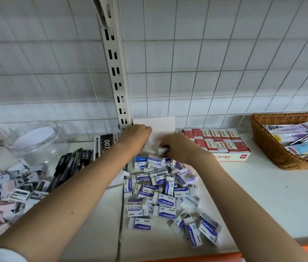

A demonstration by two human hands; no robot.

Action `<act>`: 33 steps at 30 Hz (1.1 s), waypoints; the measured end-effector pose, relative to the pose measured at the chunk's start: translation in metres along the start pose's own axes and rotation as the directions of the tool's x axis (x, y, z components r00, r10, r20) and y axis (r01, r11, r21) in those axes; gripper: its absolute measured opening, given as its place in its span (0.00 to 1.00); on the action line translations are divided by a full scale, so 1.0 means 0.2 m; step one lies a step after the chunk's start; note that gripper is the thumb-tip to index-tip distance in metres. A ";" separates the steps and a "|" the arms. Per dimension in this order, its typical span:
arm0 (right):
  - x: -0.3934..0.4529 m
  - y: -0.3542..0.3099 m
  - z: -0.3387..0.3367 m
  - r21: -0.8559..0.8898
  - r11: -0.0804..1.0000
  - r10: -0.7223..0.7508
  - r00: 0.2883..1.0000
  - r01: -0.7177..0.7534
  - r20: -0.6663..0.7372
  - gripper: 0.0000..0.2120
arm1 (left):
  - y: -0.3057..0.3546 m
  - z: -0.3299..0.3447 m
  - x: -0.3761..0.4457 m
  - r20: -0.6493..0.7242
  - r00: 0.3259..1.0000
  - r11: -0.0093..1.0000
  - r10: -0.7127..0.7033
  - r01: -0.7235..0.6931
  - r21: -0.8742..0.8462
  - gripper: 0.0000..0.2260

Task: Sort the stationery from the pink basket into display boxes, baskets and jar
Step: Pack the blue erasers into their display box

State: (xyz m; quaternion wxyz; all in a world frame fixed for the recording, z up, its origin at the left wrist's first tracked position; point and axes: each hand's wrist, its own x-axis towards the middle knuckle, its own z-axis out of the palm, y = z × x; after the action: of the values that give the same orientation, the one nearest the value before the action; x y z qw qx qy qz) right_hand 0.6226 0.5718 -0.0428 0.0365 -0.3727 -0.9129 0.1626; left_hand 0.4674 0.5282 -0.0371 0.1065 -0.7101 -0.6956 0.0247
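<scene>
A heap of several blue-and-white erasers (160, 188) lies on the white shelf (263, 195) in front of me. Behind the heap stands a white display box (160, 125) against the grid wall. My left hand (136, 137) has its fingers curled on the box's left front edge. My right hand (177, 146) holds an eraser (163, 149) in its fingers just in front of the box. The inside of the box is hidden by my hands.
A clear plastic jar (35, 142) lies at the left, with black pens (69, 167) and a black pen box (105, 144) beside it. Small pencil-sharpener boxes (3, 190) are piled at far left. A red-and-white eraser box (219, 142) and a wicker basket (274, 146) stand at right.
</scene>
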 end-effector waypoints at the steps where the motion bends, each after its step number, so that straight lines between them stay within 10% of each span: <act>1: 0.00 0.00 0.00 -0.003 1.000 0.000 1.000 0.000 -0.002 0.10 | -0.01 0.00 -0.01 0.007 1.000 1.000 0.000 0.000 -0.018 0.11; 7: 0.02 -0.02 -0.04 -0.085 0.996 0.020 0.999 -0.022 -0.035 0.08 | -0.08 0.00 -0.14 0.009 0.998 0.963 0.055 -0.051 -0.266 0.07; 14: 0.13 -0.13 -0.05 -0.283 0.956 0.043 0.993 -0.072 -0.107 0.12 | -0.04 0.04 -0.29 -0.081 0.971 0.884 -0.225 0.168 -0.436 0.13; 24: 0.14 -0.11 0.01 -0.023 0.992 0.115 0.980 -0.120 -0.161 0.23 | 0.00 0.05 -0.31 -0.103 0.948 0.852 -0.301 0.219 -0.475 0.09; 33: 0.16 -0.15 0.05 -0.039 0.970 0.223 0.943 -0.240 -0.248 0.13 | -0.01 0.06 -0.31 -0.097 0.954 0.827 -0.284 0.192 -0.529 0.08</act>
State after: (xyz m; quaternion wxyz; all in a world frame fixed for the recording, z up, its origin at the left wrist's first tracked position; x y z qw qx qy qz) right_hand 0.5777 0.5702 -0.0443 0.1152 -0.4956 -0.8564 0.0876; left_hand 0.4613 0.4687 -0.0550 -0.0250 -0.6194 -0.7483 -0.2363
